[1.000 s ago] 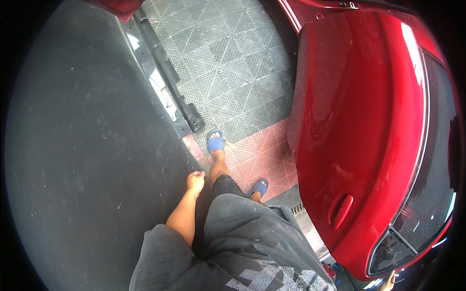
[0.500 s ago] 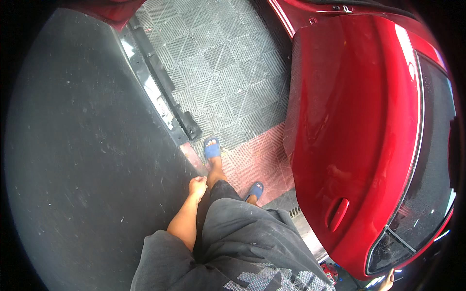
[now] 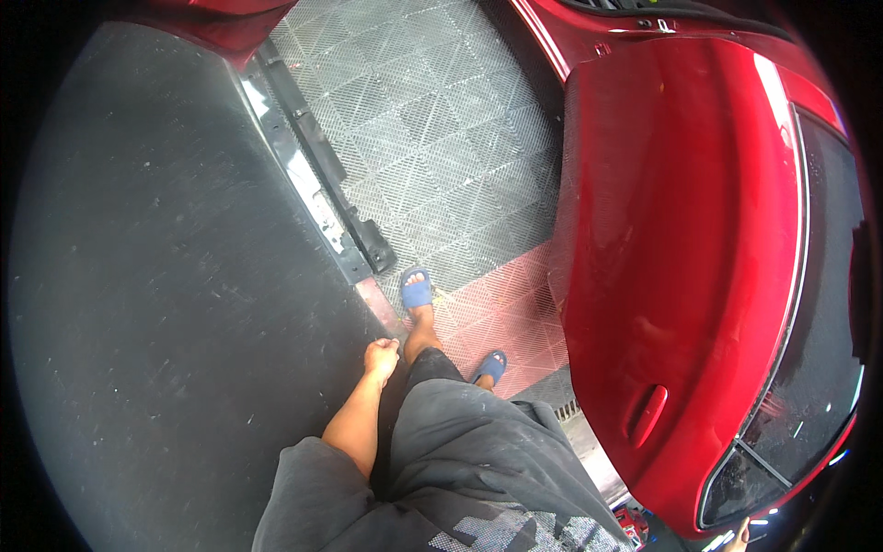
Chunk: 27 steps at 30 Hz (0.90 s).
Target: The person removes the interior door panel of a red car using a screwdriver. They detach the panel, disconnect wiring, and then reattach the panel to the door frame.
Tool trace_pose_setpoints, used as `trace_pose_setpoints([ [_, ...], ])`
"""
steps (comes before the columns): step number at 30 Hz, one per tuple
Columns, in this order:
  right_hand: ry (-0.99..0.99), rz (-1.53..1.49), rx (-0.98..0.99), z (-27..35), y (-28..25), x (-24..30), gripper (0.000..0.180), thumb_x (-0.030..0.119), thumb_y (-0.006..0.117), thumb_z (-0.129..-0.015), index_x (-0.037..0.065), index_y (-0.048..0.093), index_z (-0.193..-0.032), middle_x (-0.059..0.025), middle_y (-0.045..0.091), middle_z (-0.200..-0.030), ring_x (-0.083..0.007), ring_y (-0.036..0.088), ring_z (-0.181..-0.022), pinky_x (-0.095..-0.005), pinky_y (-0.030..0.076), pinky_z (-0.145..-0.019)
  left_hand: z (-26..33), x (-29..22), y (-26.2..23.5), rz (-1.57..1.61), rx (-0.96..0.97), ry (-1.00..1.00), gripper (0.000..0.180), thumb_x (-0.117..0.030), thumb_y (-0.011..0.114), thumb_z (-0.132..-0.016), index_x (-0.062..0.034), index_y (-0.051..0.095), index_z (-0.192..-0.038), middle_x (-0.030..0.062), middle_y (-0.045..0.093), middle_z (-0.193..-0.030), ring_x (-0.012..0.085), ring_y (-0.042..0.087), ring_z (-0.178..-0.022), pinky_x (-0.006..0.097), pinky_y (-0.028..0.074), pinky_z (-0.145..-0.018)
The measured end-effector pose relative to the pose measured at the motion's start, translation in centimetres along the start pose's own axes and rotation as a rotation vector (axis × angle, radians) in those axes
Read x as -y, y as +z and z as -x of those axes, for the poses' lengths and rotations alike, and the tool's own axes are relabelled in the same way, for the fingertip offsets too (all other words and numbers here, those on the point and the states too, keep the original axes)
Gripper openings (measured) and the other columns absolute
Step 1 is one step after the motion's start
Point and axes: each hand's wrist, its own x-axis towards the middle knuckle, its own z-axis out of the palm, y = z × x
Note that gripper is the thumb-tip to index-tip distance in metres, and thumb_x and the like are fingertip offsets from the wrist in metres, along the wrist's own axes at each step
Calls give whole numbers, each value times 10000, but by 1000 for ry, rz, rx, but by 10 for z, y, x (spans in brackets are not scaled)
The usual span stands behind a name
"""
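My left hand (image 3: 381, 358) is closed in a fist beside the edge of a large black panel (image 3: 202, 276); what it holds, if anything, is hidden. At the lower right rim, only part of my right hand (image 3: 739, 537) shows, with a finger up against the window-side corner of the red car door (image 3: 662, 221). The rest of that hand is out of the picture, so its grip is unclear. The door has a red pull handle (image 3: 648, 416) and a dark window glass (image 3: 809, 285).
Grey and red slotted tiles (image 3: 432, 138) cover the floor. A dark trim strip with shiny patches (image 3: 317, 198) runs along the panel's far right edge. My feet in blue sandals (image 3: 417, 291) stand between panel and door. A red body part (image 3: 221, 28) juts in at the upper left.
The whole view has shifted slightly, so panel, door and floor sit a little lower and to the right. Both hands keep about the same places beside the panel and the door.
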Motion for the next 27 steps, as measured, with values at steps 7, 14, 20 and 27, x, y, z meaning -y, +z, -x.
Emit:
trace_pose_setpoints([
  [7,12,6,25,-3,7,12,781,484,827,-970,12,608,-1552,-252,680,-1468,-324,700,-1214,-457,534,-1110,-1,1,-2,-29,-8,-5,293,-286,734,-1048,-3,804,-1067,62,768,-808,164,698,-708,369,556,-700],
  [14,25,9,41,-7,13,23,781,494,815,-977,7,606,-1551,-248,677,-1475,-321,700,-1220,-451,531,-1113,6,-4,-6,58,40,-18,313,-289,738,-1047,17,794,-1080,72,763,-801,170,695,-643,360,563,-642],
  [20,20,44,58,-14,15,33,782,503,805,-983,3,605,-1550,-245,675,-1482,-320,700,-1226,-446,528,-1116,-2,5,0,29,-5,18,320,-290,725,-1049,25,782,-1053,109,797,-867,185,734,-676,380,576,-674],
  [27,13,72,66,-23,10,45,783,513,793,-990,-2,603,-1549,-241,672,-1489,-318,700,-1232,-440,525,-1120,4,9,2,-16,10,9,330,-316,704,-1054,0,800,-1037,121,797,-833,220,752,-718,407,571,-733],
])
